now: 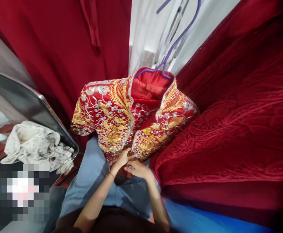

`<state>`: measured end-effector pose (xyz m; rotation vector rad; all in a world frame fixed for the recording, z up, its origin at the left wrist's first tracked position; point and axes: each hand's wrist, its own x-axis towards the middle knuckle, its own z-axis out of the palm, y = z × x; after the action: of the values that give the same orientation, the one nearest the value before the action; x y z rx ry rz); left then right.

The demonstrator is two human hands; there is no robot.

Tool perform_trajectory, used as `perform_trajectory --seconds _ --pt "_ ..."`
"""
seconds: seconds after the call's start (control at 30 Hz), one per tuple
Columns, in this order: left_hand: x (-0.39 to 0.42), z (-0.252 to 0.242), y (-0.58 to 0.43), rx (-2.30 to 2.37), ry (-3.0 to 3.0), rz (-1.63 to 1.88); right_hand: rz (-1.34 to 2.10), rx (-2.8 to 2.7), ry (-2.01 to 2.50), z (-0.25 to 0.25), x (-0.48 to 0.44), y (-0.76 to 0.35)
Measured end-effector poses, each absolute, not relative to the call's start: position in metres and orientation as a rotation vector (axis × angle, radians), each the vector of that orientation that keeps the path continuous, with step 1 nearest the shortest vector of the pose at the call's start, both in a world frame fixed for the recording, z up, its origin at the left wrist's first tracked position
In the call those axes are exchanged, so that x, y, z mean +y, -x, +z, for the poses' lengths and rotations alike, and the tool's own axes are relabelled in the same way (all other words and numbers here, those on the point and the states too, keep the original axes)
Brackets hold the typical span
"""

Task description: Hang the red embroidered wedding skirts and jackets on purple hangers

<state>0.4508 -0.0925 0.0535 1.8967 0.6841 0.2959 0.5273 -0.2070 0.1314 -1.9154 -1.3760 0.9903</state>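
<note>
A red jacket [114, 119] with gold and silver embroidery hangs in front of me on a purple wire hanger [171, 48]. A small size label [150, 88] shows inside its stand-up collar. The front parts at the neck, and the two panels meet lower down. At that lower front, my left hand [123, 159] is closed on the jacket's edge. Just below and to the right, my right hand [138, 169] has its fingers curled close to the left fingertips. What the right fingers pinch is hidden, and both hands nearly touch.
Red lace fabric [229, 136] fills the right side, and a plain red cloth [58, 38] hangs behind on the left. A dark chair back [34, 106] stands at left beside a crumpled white spotted cloth [34, 142]. Blue material [204, 216] lies lower right.
</note>
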Motion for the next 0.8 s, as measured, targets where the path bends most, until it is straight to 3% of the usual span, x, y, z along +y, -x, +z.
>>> perform_trajectory --seconds 0.1,0.23,0.33,0.6,0.8 --pt "-0.099 0.031 -0.451 0.59 -1.723 0.349 0.733 -1.504 1.679 0.208 -0.225 -0.545" --pt "-0.096 0.025 -0.437 0.551 -1.552 0.468 -0.435 -0.975 1.694 0.27 -0.238 -0.577" --pt "-0.084 0.024 -0.425 0.634 -1.42 0.495 -0.922 -0.548 1.714 0.276 -0.239 -0.604" --pt "-0.055 0.015 -0.424 0.763 -1.103 0.48 -0.862 -0.605 2.177 0.278 -0.229 -0.619" --pt "-0.058 0.001 -0.428 0.859 -0.985 0.517 -0.73 -0.615 1.994 0.265 -0.23 -0.614"
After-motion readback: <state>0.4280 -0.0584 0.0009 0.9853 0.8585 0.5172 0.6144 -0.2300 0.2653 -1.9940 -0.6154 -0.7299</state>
